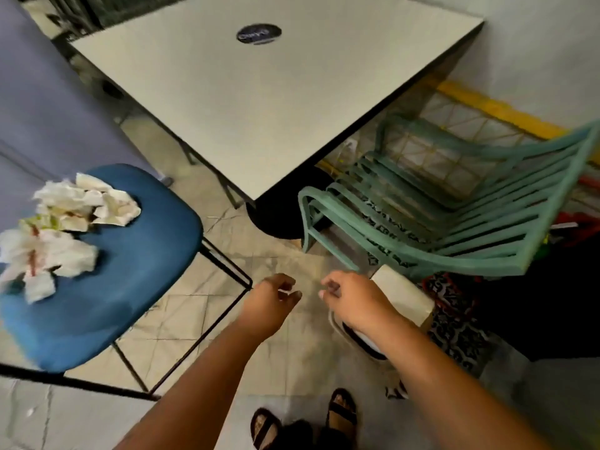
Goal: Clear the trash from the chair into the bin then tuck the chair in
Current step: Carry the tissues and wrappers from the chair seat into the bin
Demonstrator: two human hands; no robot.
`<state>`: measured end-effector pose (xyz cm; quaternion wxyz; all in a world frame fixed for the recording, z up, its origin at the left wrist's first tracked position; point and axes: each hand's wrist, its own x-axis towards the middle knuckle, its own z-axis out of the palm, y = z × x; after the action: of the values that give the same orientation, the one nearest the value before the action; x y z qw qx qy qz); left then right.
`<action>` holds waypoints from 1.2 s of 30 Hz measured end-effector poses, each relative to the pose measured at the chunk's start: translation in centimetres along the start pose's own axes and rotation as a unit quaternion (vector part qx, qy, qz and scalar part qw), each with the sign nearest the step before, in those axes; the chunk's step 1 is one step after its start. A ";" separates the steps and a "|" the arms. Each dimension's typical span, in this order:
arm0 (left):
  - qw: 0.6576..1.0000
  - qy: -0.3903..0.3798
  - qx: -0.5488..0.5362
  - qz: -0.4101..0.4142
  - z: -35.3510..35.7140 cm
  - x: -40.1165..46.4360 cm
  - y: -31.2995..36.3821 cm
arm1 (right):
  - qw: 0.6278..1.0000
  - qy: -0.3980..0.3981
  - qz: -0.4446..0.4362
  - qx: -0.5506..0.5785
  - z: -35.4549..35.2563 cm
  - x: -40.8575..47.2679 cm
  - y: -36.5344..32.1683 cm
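A blue padded chair (pixel 123 280) with thin black legs stands at the left, pulled out from the white table (pixel 259 102). Crumpled white paper trash (pixel 61 228) lies piled on the far left part of its seat. A small white bin with a beige swing lid (pixel 402 295) stands on the floor at the right, partly behind my right forearm. My left hand (pixel 271 298) hovers over the floor right of the chair, fingers loosely curled, holding nothing. My right hand (pixel 350 300) hangs just left of the bin lid, fingers also loosely curled and empty.
A green slatted plastic chair (pixel 454 219) sits at the table's right side. A black round base (pixel 279 216) shows under the table corner. A patterned mat (pixel 454 323) lies by the bin. My sandalled feet (pixel 305 420) stand on the tiled floor.
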<state>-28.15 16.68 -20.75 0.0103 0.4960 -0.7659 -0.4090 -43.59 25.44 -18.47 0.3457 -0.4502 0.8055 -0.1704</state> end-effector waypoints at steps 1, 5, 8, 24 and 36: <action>1.000 0.024 -0.005 -0.002 -1.6 -0.4 -0.6 | 1.000 -0.006 -0.018 -0.005 0.3 0.5 -1.7; 0.991 0.129 -0.035 -0.020 -8.8 -2.3 -3.9 | 0.993 -0.024 -0.105 -0.047 2.2 2.4 -10.3; 0.975 0.212 -0.053 -0.033 -13.3 -3.5 -7.0 | 0.981 -0.036 -0.170 -0.087 3.8 3.4 -16.6; 0.910 0.374 -0.091 -0.154 -20.5 -1.6 -14.3 | 0.947 -0.080 -0.292 -0.110 9.0 12.3 -31.8; 0.867 0.358 -0.025 -0.346 -25.0 6.3 -17.9 | 0.939 -0.098 -0.290 -0.155 12.1 24.2 -37.2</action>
<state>-7.31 -6.68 -17.97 0.1537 0.8413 -0.4780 -0.2002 -20.96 -14.49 -14.93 0.2842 -0.7270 0.6184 -0.0913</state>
